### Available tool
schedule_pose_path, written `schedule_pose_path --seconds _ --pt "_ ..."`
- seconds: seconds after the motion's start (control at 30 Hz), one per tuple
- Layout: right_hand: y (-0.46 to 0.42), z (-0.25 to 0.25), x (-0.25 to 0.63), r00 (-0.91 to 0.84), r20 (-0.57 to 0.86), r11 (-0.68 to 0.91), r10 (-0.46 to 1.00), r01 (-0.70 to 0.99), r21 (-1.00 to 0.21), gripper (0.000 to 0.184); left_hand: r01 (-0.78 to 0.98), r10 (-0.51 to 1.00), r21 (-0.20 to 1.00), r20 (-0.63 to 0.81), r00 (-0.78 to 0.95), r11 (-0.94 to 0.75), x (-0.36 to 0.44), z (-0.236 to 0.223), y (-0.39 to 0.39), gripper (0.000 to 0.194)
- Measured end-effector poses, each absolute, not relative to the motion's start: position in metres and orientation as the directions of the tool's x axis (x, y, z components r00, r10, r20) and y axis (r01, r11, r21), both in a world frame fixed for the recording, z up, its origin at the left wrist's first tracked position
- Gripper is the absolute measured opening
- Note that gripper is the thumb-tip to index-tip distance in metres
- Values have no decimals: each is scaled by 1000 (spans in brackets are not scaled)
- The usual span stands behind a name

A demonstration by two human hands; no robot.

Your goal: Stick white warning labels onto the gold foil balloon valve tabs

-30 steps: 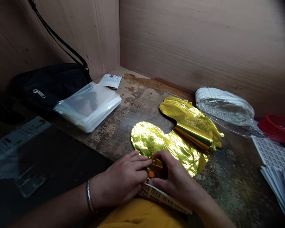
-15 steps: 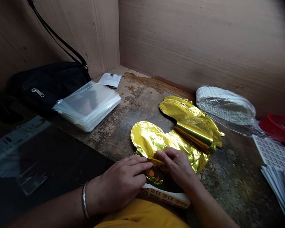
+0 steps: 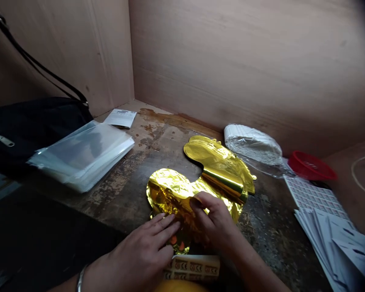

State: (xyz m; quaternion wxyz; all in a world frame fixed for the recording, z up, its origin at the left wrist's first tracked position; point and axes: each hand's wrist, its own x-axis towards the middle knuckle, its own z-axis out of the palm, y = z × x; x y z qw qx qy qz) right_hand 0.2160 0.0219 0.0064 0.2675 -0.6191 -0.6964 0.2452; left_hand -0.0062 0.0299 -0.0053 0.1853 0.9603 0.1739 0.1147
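**L hand** (image 3: 140, 253) is flat w/ fingers spread, tips resting on the lower part of a **gold foil balloon** (image 3: 173, 198), not gripping. **R hand** (image 3: 214, 221) is pinching a fold of the foil between thumb & fingers, so the edge is lifted & curled back. The balloon lies on the **bench** (image 3: 121, 202) right in front of the person, overlapping a **2nd gold foil balloon** (image 3: 222, 166) w/ a rolled-looking crease. **Orange dots** (image 3: 178, 243) show on the foil just below the hands. A **strip of printed labels** (image 3: 191, 267) sits right under the hands at the bench edge.

Further back: **clear plastic sleeves** (image 3: 82, 156) in a stack, a **white card** (image 3: 120, 118), a **black bag** (image 3: 33, 129) w/ zip, a **plastic-wrapped bundle** (image 3: 252, 148), a **red plastic tub** (image 3: 312, 165), and **printed sheets** (image 3: 328, 243) at far right.

Risks: foil is thin, so a hard pull at R hand's pinch could tear it or leave a permanent crease. Slippery foil on foil means the top balloon could slide off the 2nd one if L hand lifts. The label strip is close to the edge & could drop if knocked by a wrist. Rough patches on the bench could also snag or scratch the foil if dragged.
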Motion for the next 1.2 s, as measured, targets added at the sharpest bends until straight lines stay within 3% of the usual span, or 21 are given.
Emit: schedule_pose_path --seconds 0.13,0.27,0.33,0.43,0.53,0.63,0.73,0.77,0.83,0.9,0.97,1.07,1.2 --pt "47 10 249 74 89 0 993 767 -642 36 272 365 451 133 921 -850 -4 8 41 27" --pt "91 16 324 420 125 -285 899 776 -562 40 221 374 551 181 910 -804 -6 11 48 27" --pt "112 16 362 541 124 -419 832 759 -498 30 199 375 602 180 910 -773 -8 7 50 23" --pt "127 12 399 644 118 -550 756 723 -418 24 226 420 669 142 897 -708 -10 -4 51 19" --pt "123 11 404 676 165 -585 718 715 -382 24 236 488 757 123 864 -609 -12 -10 50 16" --pt "96 23 373 622 281 -511 731 772 -379 30 257 575 881 20 818 -397 -10 -5 46 12" --pt "49 42 312 429 345 -291 835 876 -384 35 328 654 944 -222 723 -43 -4 4 41 11" --pt "31 47 289 293 327 -153 899 907 -391 29 332 668 941 -284 688 57 -1 6 39 11" --pt "-2 51 247 -169 317 285 933 886 -366 22 293 688 927 -371 623 234 4 6 35 15" --pt "-24 46 216 -311 277 398 909 844 -359 22 206 687 897 -433 584 390 8 2 32 22" --pt "-34 35 201 -259 226 333 939 850 -408 19 109 663 848 -479 575 518 10 -3 29 29" --pt "-33 23 202 -91 30 91 995 804 -587 11 -16 612 777 -484 625 630 9 -10 24 34" --pt "-25 24 217 -112 -262 -128 958 651 -748 14 -84 641 787 -430 636 611 5 -12 18 30"
